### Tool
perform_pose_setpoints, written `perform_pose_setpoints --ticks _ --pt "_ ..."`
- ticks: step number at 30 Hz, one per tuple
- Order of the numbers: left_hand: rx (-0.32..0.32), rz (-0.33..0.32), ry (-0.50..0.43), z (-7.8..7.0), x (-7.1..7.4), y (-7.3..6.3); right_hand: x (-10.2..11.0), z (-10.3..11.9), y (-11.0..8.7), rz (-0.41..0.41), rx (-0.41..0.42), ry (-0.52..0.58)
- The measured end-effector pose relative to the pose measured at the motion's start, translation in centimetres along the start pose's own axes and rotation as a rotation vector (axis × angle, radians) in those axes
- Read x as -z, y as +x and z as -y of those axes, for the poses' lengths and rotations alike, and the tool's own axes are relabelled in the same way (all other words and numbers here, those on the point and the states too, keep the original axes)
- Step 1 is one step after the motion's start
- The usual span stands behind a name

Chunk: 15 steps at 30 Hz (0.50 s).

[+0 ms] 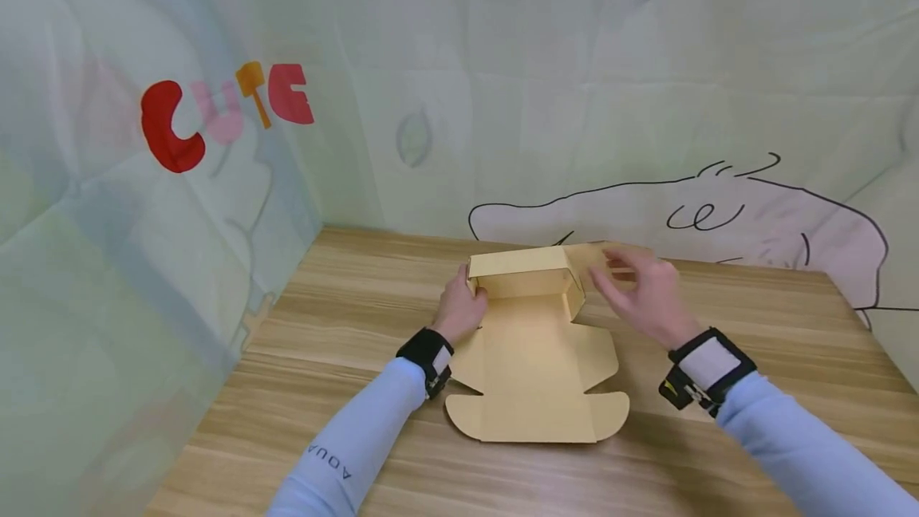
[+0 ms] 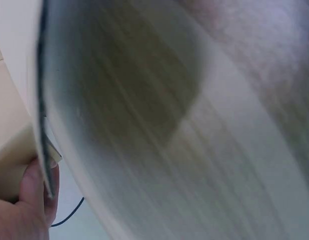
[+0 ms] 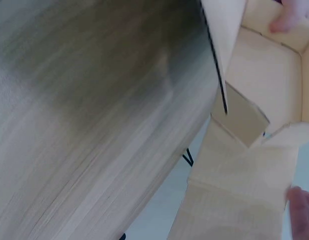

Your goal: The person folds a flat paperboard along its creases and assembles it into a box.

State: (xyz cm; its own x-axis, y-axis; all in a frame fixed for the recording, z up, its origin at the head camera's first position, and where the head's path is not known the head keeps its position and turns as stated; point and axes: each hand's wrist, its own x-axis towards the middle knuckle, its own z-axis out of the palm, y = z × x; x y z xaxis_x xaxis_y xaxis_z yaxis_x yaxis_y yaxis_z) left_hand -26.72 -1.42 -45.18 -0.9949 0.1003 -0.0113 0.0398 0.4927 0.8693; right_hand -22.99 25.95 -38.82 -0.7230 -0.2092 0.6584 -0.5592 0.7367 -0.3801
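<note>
A brown cardboard mailer box (image 1: 534, 357), partly folded, lies on the wooden table. Its far end stands up as a folded wall, while the near side flaps lie spread out. My left hand (image 1: 459, 309) grips the left side of the raised end, thumb inside; the left wrist view shows this hand (image 2: 29, 200) pinching the cardboard. At the right, a long side flap (image 3: 229, 195) extends outward from the raised end. Beside that flap is my right hand (image 1: 649, 294), fingers apart; in the right wrist view its fingertips (image 3: 297, 200) are at the flap's edge, and contact is unclear.
The wood-grain table (image 1: 345, 325) runs back to a printed cloth backdrop (image 1: 431, 86). Another cloth side (image 1: 108, 301) with coloured letters borders the table on the left. Both wrists wear black straps with cameras.
</note>
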Motion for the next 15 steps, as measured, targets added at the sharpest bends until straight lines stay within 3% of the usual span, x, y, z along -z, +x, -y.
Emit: perform_pose_setpoints --ticks 3,6,9,15 --pt "0.007 0.007 -0.014 0.2 0.2 0.0 0.4 -0.9 0.5 -0.144 0.041 0.018" --pt "0.011 0.012 -0.018 0.2 0.2 0.0 0.8 -1.9 0.7 -0.162 -0.012 0.039" --pt "0.002 0.01 -0.012 0.3 0.2 0.1 1.2 -2.8 0.6 -0.078 -0.147 0.078" --pt "0.007 0.041 -0.032 0.2 0.5 0.2 2.2 -4.6 0.3 0.161 -0.451 0.266"
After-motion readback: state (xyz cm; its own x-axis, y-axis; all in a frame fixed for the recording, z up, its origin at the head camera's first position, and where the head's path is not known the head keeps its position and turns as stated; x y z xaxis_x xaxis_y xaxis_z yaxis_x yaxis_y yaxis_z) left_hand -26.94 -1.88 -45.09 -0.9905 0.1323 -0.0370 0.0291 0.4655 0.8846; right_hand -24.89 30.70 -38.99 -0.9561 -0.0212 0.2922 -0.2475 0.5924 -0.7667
